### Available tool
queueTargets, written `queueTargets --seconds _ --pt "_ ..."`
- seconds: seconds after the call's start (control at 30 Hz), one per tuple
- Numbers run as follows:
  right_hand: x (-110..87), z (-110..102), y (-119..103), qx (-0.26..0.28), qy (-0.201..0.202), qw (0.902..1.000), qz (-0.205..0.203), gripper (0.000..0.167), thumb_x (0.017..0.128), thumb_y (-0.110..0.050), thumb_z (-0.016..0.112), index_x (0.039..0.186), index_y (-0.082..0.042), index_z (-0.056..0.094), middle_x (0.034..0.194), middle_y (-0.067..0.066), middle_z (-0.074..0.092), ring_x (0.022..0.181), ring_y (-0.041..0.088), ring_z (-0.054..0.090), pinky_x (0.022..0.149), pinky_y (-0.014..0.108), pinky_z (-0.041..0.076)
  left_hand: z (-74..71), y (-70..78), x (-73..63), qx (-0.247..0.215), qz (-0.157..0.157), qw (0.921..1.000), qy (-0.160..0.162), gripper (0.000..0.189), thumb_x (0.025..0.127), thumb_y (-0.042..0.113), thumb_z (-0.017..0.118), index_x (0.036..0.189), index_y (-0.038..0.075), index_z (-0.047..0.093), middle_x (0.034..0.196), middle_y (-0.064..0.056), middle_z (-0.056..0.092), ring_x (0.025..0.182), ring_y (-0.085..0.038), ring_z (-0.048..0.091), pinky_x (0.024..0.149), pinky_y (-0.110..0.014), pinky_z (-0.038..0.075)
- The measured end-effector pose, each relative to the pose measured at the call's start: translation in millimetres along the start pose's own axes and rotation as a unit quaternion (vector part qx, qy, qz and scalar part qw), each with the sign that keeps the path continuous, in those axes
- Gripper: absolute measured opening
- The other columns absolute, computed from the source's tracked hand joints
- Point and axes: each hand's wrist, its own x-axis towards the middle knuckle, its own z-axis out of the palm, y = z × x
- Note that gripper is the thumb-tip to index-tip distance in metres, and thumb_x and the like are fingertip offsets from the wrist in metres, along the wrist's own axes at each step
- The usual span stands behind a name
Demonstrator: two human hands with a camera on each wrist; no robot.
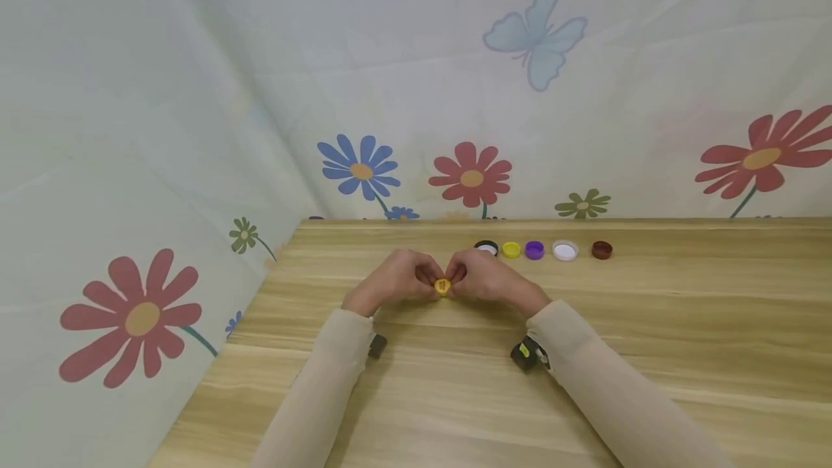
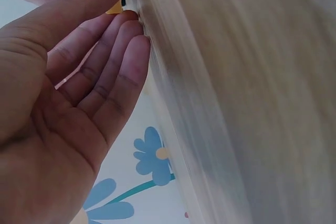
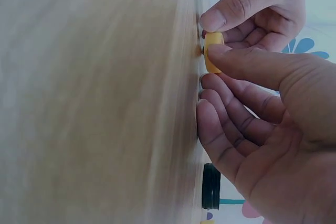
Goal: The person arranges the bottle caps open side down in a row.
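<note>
A small yellow cap (image 1: 443,286) with dark print on its top is held between both hands, low over the wooden table. My left hand (image 1: 399,276) pinches its left side. My right hand (image 1: 486,278) pinches the opposite side. In the right wrist view the thumb lies across the side of the yellow cap (image 3: 211,65), and the other fingers curve beneath, close to the tabletop. The left wrist view shows only part of the yellow cap (image 2: 113,9) behind the left thumb. What lies under the cap is hidden.
Behind the right hand stands a row of caps: a black one with a white inside (image 1: 486,245), a yellow one (image 1: 511,250), a purple one (image 1: 534,250), a whitish one (image 1: 565,250) and a dark red one (image 1: 601,250). A flowered cloth (image 1: 403,78) hangs behind the table (image 1: 682,323).
</note>
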Motion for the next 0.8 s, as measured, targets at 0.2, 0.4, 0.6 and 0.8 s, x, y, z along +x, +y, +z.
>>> queueTargets --seconds 0.2,0.4,0.6,0.8 --pt "2.0 1.4 2.1 -0.007 0.006 0.9999 -0.006 0.015 0.087 -0.002 0.085 0.097 -0.004 0.073 0.086 0.001 0.071 0.081 0.014 0.064 0.078 0.03 0.056 -0.2 1.1 0.2 0.006 0.003 1.0 0.001 0.021 0.083 0.001 0.09 0.102 0.005 0.08 0.089 0.001 0.076 0.079 -0.011 0.071 0.077 -0.026 0.06" --pt "0.9 2.7 1.6 -0.006 0.005 1.0 0.005 0.015 0.087 -0.003 0.084 0.097 -0.004 0.073 0.085 0.0 0.071 0.079 0.014 0.064 0.077 0.029 0.055 0.2 1.1 0.5 0.019 0.001 0.9998 -0.006 0.02 0.085 0.003 0.09 0.102 0.006 0.081 0.088 0.003 0.076 0.078 -0.01 0.069 0.076 -0.025 0.058" --pt "-1.0 3.9 -1.5 -0.003 0.009 0.9999 0.012 0.015 0.087 -0.004 0.085 0.096 -0.005 0.074 0.083 -0.001 0.07 0.078 0.014 0.062 0.076 0.029 0.054 -0.8 2.1 -0.9 0.025 -0.003 0.9996 -0.011 0.019 0.085 0.003 0.089 0.103 0.006 0.082 0.088 0.002 0.075 0.078 -0.011 0.067 0.077 -0.026 0.057" --pt "-3.0 5.0 -0.4 0.0 0.007 0.9999 0.015 0.014 0.088 -0.005 0.085 0.098 -0.005 0.074 0.083 -0.001 0.07 0.077 0.014 0.062 0.076 0.029 0.053 -0.6 3.3 -1.7 0.022 -0.008 0.9996 -0.015 0.019 0.086 0.003 0.089 0.103 0.006 0.081 0.089 0.001 0.075 0.078 -0.011 0.067 0.077 -0.025 0.057"
